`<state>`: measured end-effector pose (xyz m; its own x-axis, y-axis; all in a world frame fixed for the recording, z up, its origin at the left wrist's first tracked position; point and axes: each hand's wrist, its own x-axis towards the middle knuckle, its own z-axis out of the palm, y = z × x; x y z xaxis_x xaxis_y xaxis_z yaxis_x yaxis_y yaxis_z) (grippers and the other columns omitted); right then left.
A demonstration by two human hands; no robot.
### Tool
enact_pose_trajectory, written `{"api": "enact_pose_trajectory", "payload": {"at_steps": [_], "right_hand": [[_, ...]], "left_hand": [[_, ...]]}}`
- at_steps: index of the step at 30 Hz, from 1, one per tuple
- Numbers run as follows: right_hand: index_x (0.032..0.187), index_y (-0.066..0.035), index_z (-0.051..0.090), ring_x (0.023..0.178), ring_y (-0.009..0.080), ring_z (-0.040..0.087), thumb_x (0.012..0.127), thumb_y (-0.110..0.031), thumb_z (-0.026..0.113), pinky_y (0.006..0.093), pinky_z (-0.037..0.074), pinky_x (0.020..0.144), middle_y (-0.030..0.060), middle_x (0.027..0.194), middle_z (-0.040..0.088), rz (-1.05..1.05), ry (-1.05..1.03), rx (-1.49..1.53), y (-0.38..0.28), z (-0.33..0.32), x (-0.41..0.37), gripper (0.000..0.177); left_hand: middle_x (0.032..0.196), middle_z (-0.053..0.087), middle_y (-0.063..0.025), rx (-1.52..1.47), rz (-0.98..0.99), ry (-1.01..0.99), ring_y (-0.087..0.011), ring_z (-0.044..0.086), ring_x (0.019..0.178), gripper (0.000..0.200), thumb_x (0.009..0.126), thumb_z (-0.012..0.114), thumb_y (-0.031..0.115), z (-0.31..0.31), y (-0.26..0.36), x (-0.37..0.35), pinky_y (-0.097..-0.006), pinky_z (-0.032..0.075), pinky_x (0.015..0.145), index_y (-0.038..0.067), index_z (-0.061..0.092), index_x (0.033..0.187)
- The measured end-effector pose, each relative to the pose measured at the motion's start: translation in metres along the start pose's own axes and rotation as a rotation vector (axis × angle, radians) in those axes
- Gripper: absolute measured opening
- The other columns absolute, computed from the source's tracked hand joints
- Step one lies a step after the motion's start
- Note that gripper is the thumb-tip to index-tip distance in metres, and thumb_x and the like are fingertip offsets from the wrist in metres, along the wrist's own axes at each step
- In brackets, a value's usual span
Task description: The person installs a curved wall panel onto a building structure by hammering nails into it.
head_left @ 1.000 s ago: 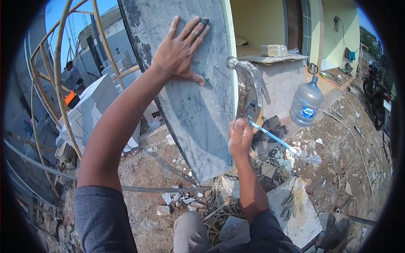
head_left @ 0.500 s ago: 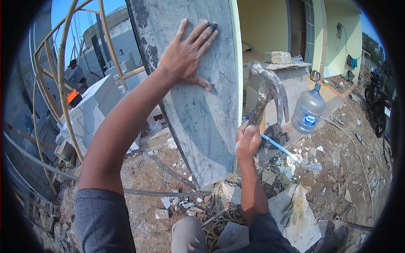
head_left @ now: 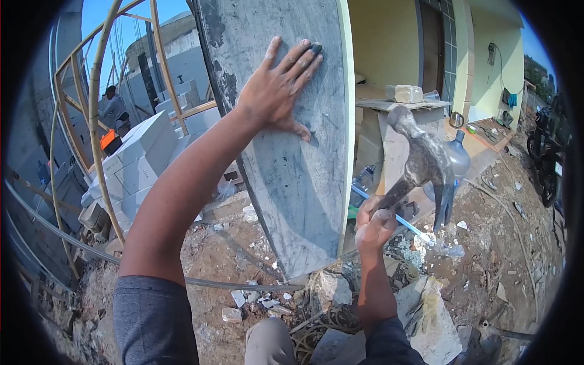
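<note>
Far left of the left hand, a bamboo frame (head_left: 97, 121) and stacked white blocks (head_left: 140, 158) are seen. A second person (head_left: 112, 109) is partly hidden behind the frame.

The left hand (head_left: 280, 91) is laid flat on the grey panel (head_left: 298, 182), fingers spread, nothing gripped. The panel is stood near upright, its top cut off at the edge of view and its foot set in rubble. A small nail (head_left: 325, 114) is seen in the panel just right of the left thumb; it is hard to make out, and its depth cannot be told.

The right hand (head_left: 374, 224) is closed tight round the handle of the hammer (head_left: 426, 161), below and right of the left hand and clear of the panel. The head is raised up-right of the fist, claw pointed down. A water bottle (head_left: 460, 159) is mostly hidden behind the head. A blue-white rod (head_left: 404, 222) is crossed by the fist. A brick (head_left: 404, 93) is set on a ledge above the hammer.

Gloves (head_left: 426, 298) are laid on a slab (head_left: 441, 331) below the right hand. A motorcycle (head_left: 544, 146) at far right is partly cut off.

The ground is dirt and debris. The setting is an outdoor building site, with pale green walls behind.
</note>
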<state>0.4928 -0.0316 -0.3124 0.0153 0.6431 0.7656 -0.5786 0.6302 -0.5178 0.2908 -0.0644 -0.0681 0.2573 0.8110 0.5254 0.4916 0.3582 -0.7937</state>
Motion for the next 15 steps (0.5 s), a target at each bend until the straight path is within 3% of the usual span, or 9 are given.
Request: {"api": "enact_pose_trajectory", "payload": {"at_steps": [1, 3, 4, 7, 8, 9, 10, 14, 15], "right_hand": [[0.092, -0.006, 0.047, 0.047, 0.0103, 0.037, 0.098, -0.063, 0.040, 0.0236, 0.034, 0.046, 0.0008, 0.068, 0.044, -0.210, 0.122, 0.013, -0.025, 0.009, 0.014, 0.058], [0.092, -0.010, 0.045, 0.046, 0.0108, 0.033, 0.087, -0.079, 0.038, 0.0240, 0.033, 0.045, -0.0006, 0.066, 0.039, -0.581, 0.082, 0.417, -0.069, 0.020, 0.036, 0.069], [0.092, -0.010, 0.045, 0.046, 0.0108, 0.033, 0.087, -0.079, 0.038, 0.0240, 0.033, 0.045, -0.0006, 0.066, 0.039, -0.588, 0.075, 0.430, -0.056, 0.025, 0.040, 0.069], [0.091, -0.007, 0.045, 0.051, 0.0123, 0.041, 0.102, -0.060, 0.032, 0.0284, 0.037, 0.050, 0.0010, 0.064, 0.042, -0.622, 0.133, -0.086, 0.027, 0.023, 0.032, 0.056], [0.090, -0.003, 0.045, 0.053, 0.0140, 0.043, 0.105, -0.049, 0.035, 0.0302, 0.037, 0.051, 0.0028, 0.065, 0.044, -0.065, -0.128, -0.594, 0.085, -0.009, 0.004, 0.049], [0.093, 0.004, 0.051, 0.055, 0.0226, 0.042, 0.103, -0.038, 0.047, 0.0400, 0.037, 0.055, 0.0108, 0.061, 0.045, 0.069, -0.070, -0.441, 0.099, -0.002, -0.006, 0.043], [0.094, 0.002, 0.051, 0.056, 0.0183, 0.042, 0.102, -0.040, 0.050, 0.0355, 0.035, 0.053, 0.0072, 0.063, 0.046, 0.266, -0.077, -0.429, 0.070, -0.007, -0.015, 0.043], [0.096, -0.002, 0.050, 0.050, 0.0108, 0.036, 0.099, -0.051, 0.051, 0.0231, 0.030, 0.047, 0.0023, 0.064, 0.043, -0.040, 0.153, 0.112, 0.010, -0.011, 0.003, 0.050], [0.092, -0.005, 0.046, 0.048, 0.0105, 0.035, 0.094, -0.067, 0.047, 0.0232, 0.029, 0.044, 0.0027, 0.062, 0.040, -0.207, 0.158, 0.109, -0.036, 0.004, 0.031, 0.062]], "left_hand": [[0.163, 0.019, -0.0037, 0.011, -0.008, 0.011, -0.0203, 0.009, 0.152, 0.144, 0.048, 0.046, 0.101, -0.001, -0.004, 0.003, -0.0508, -0.005, 0.124, 0.017, 0.007, 0.158], [0.163, 0.018, -0.0036, 0.023, -0.014, 0.006, -0.0202, 0.008, 0.152, 0.144, 0.047, 0.045, 0.102, 0.003, -0.002, 0.002, -0.0510, -0.005, 0.124, 0.017, 0.007, 0.158], [0.163, 0.018, -0.0034, 0.023, -0.015, 0.016, -0.0201, 0.008, 0.152, 0.144, 0.047, 0.045, 0.102, 0.004, -0.002, 0.004, -0.0511, -0.004, 0.124, 0.017, 0.007, 0.158], [0.163, 0.018, -0.0031, 0.022, -0.013, 0.024, -0.0197, 0.009, 0.151, 0.145, 0.047, 0.046, 0.102, 0.002, 0.000, 0.001, -0.0513, -0.003, 0.124, 0.017, 0.007, 0.158], [0.163, 0.018, -0.0028, 0.047, -0.006, 0.029, -0.0201, 0.008, 0.152, 0.143, 0.049, 0.045, 0.101, 0.000, -0.006, 0.005, -0.0521, -0.003, 0.124, 0.015, 0.008, 0.158], [0.163, 0.018, -0.0024, 0.050, 0.004, 0.010, -0.0206, 0.008, 0.152, 0.141, 0.052, 0.045, 0.101, 0.000, -0.002, 0.001, -0.0528, -0.002, 0.123, 0.014, 0.009, 0.158], [0.163, 0.018, -0.0024, 0.033, 0.043, -0.011, -0.0206, 0.008, 0.152, 0.141, 0.052, 0.045, 0.101, 0.001, 0.008, -0.009, -0.0528, -0.002, 0.123, 0.014, 0.009, 0.158], [0.163, 0.018, -0.0026, 0.021, 0.018, -0.019, -0.0200, 0.008, 0.152, 0.143, 0.049, 0.046, 0.101, 0.000, 0.005, -0.001, -0.0517, -0.002, 0.124, 0.015, 0.009, 0.158], [0.163, 0.018, -0.0029, 0.021, -0.011, 0.001, -0.0195, 0.008, 0.152, 0.145, 0.047, 0.047, 0.101, 0.000, -0.001, 0.001, -0.0506, -0.002, 0.124, 0.017, 0.008, 0.158]]}}
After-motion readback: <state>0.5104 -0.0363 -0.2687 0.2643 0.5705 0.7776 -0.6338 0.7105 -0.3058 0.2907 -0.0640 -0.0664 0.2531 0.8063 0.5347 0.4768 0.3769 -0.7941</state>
